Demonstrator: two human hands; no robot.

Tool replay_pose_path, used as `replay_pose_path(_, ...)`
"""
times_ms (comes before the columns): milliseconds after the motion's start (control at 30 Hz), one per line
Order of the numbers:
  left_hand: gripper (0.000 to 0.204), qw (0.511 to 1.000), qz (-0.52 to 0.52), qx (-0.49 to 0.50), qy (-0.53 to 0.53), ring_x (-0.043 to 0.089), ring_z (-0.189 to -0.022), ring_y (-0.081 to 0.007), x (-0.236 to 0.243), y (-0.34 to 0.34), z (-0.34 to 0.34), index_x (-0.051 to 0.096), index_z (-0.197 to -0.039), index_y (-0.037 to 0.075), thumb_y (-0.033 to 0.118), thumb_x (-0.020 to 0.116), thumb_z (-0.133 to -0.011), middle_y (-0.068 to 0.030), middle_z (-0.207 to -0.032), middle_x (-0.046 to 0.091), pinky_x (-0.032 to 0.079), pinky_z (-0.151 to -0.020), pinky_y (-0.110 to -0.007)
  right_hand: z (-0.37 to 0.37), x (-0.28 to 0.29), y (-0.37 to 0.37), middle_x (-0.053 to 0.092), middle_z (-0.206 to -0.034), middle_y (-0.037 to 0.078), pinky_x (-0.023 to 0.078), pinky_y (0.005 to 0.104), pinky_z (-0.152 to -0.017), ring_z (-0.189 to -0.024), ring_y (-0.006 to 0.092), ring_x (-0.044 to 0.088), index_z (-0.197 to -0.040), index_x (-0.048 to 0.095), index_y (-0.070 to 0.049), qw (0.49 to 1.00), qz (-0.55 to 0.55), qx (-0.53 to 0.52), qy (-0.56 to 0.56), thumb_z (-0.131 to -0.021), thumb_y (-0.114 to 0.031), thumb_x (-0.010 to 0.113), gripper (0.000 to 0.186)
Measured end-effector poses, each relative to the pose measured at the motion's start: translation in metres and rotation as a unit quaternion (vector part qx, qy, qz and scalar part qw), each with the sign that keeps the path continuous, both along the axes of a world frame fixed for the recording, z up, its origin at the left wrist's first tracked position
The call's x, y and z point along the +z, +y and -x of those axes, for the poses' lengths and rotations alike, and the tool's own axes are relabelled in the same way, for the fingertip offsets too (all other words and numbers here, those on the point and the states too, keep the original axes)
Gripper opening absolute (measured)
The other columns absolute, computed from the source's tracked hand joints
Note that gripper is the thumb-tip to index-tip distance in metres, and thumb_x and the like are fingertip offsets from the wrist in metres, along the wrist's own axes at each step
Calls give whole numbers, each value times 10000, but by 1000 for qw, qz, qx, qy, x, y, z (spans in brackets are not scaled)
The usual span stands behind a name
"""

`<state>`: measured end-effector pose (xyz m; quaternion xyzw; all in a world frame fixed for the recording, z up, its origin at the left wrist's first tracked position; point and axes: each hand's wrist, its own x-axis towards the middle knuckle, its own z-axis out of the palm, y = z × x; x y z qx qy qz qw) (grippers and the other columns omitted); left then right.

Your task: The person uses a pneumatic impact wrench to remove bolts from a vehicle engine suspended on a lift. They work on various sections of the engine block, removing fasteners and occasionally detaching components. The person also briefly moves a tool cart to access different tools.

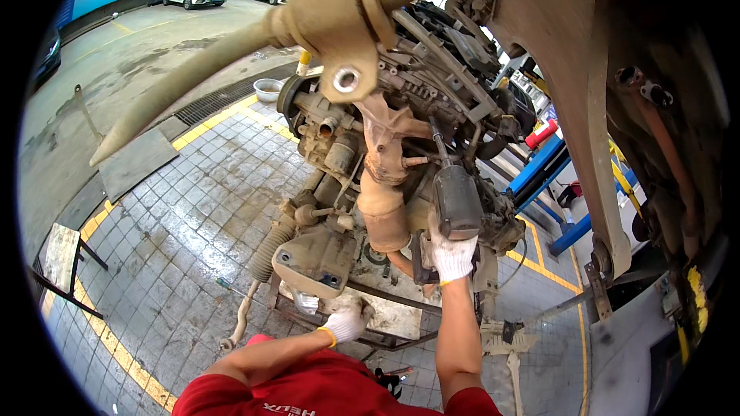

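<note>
My right hand (451, 256), in a white glove, grips the handle of a black impact wrench (458, 199). A long socket extension (440, 140) on the tool points away from me into the dirty engine (314, 119). Left of the wrench sits a rusty exhaust manifold with a catalytic converter (382, 204). My left hand (348, 323), also gloved, is low at the near side of the engine, just beyond my red shirt. Its fingers are curled and dirty; what they hold, if anything, is hidden. A metal arm with a flat plate (314, 262) lies just beyond it.
The engine rests on a low metal-framed stand (393, 304). A muddy bar with a bracket (327, 19) hangs close overhead, and car bodywork (566, 69) hangs at right. Also there are blue lift legs (570, 237), a small bench (63, 258) and a white basin (268, 89).
</note>
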<state>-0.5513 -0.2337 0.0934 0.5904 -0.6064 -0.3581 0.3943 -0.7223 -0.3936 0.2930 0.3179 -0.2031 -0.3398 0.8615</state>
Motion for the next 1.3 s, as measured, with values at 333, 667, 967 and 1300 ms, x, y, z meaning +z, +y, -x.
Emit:
replay_pose_path(333,352,862,-181,-10,473,578,-609,-112,94,-9,-133,609,-1239,50,319,575,-1015,-37,-872,673,440,-495,-266,-86,33,-9,495,-1483,160,462,482,-1109,-1336,294,488,-1414,476,-20,304,473,-399,724,-1017,-228,493,448)
replay_pose_path(667,586,943,21,-70,324,594,-730,-137,306,-137,-111,646,-1235,16,542,567,-990,-43,-877,657,461,-644,-263,-95,85,27,714,-1186,188,550,392,-907,-1070,312,704,-1302,579,15,-81,415,-403,812,-853,-186,766,526)
replay_pose_path(967,322,820,-80,-173,540,683,-814,-204,334,-205,-76,688,-1147,80,355,645,-985,-63,-987,735,567,-750,-361,-83,109,29,701,-1139,245,559,454,-882,-1044,418,675,-1256,615,-26,-237,432,-392,777,-793,-237,803,542)
replay_pose_path(1300,257,802,-68,-186,564,660,-837,-203,318,-254,-67,679,-1105,51,265,577,-1006,-87,-980,720,535,-749,-356,-129,79,19,616,-1372,153,387,391,-1124,-1279,252,560,-1389,510,30,-61,407,-476,777,-923,-155,736,550)
